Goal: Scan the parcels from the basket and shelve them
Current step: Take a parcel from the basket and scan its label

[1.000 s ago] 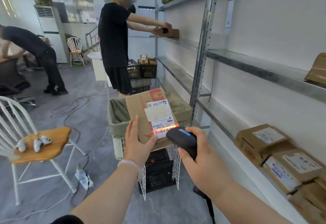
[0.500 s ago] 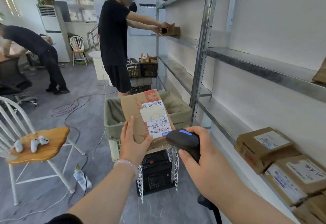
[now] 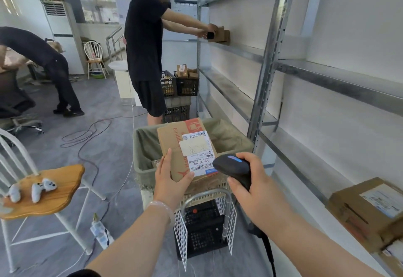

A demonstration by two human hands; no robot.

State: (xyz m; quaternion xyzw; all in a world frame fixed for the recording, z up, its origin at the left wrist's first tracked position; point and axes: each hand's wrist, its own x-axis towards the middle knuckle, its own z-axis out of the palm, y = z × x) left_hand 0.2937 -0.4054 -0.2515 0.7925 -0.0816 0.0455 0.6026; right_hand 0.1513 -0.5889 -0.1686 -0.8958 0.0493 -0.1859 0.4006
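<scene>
My left hand (image 3: 172, 179) grips the near left corner of a brown cardboard parcel (image 3: 172, 143) with a white shipping label, held tilted above the cloth-lined basket (image 3: 144, 146). My right hand (image 3: 259, 191) grips a black barcode scanner (image 3: 234, 168), its head just right of the label's barcode. The scanner's cable hangs down below my wrist. The basket sits on a white wire cart over a black crate (image 3: 202, 231).
A metal shelf rack (image 3: 268, 63) runs along the right, with a labelled box (image 3: 368, 209) on its low shelf. A person in black stands ahead placing boxes on a shelf. A white chair with a wooden seat (image 3: 43, 191) is left; cables and a power strip (image 3: 101, 233) lie on the floor.
The red scan line on the label has gone out. The parcel and both hands have stayed over the basket with little shift; the view has tilted slightly.
</scene>
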